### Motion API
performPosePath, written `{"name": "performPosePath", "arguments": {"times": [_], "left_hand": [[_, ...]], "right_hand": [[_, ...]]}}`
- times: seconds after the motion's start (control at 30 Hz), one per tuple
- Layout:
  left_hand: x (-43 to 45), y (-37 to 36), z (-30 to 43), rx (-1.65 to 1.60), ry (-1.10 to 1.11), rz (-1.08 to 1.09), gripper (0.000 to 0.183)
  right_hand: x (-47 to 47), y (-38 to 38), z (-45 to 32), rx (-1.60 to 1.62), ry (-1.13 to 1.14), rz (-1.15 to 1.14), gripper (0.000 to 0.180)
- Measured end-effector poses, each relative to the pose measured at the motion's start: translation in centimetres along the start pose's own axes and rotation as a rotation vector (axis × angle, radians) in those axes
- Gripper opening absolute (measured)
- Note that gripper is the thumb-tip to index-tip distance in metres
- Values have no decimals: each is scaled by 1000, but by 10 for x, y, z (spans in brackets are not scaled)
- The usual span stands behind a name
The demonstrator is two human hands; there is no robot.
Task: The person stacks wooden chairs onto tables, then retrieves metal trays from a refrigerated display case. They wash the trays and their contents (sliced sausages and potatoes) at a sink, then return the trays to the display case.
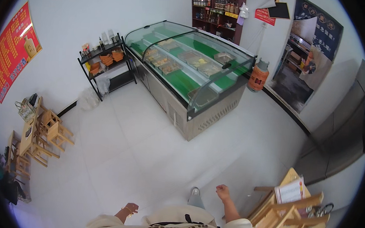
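My left hand (132,207), with a gold-coloured bracelet at the wrist, hangs low over the white tiled floor (109,178). Its fingers are loosely curled, and what is inside them is hidden. My right hand (223,191) swings further forward with the fingers folded in; no object shows in it. Neither hand touches anything. Ahead of me stands a glass-fronted refrigerated display counter (182,123), lined in green. Metal trays (169,68) of food sit inside it. One of my shoes (195,191) shows between my hands.
Wooden stools (56,133) and a table (27,139) stand at left. A black rack (118,82) holds orange baskets (106,59). An orange gas cylinder (259,76) stands beside a curtained doorway (301,68). Stacked wooden furniture (276,217) with a printed sheet (290,191) is near my right.
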State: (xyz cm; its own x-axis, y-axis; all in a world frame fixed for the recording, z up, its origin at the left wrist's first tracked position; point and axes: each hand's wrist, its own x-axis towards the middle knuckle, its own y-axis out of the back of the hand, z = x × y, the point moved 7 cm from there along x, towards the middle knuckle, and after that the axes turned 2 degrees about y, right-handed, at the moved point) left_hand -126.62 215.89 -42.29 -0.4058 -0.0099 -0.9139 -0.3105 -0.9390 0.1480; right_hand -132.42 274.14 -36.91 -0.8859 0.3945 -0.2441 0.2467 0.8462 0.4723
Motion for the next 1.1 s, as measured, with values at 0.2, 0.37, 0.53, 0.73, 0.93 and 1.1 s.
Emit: {"name": "performPosePath", "arguments": {"times": [0.2,0.37,0.53,0.73,0.93,1.1], "left_hand": [[18,17,32,42,-38,-152,35],[23,29,67,22,130,-18,29],[132,92,95,-213,317,-22,30],[230,237,363,208,19,33,28],[220,365,661,68,-518,213,17],[260,374,802,257,-436,256,15]], "right_hand": [[179,-9,-173,-156,321,111,9],[321,-44,-339,-146,686,198,15],[453,-99,-428,-275,586,173,26],[549,-126,-473,-931,336,164,88],[562,-136,-488,-1153,199,45,121],[582,-161,-497,-1104,393,204,116]]}}
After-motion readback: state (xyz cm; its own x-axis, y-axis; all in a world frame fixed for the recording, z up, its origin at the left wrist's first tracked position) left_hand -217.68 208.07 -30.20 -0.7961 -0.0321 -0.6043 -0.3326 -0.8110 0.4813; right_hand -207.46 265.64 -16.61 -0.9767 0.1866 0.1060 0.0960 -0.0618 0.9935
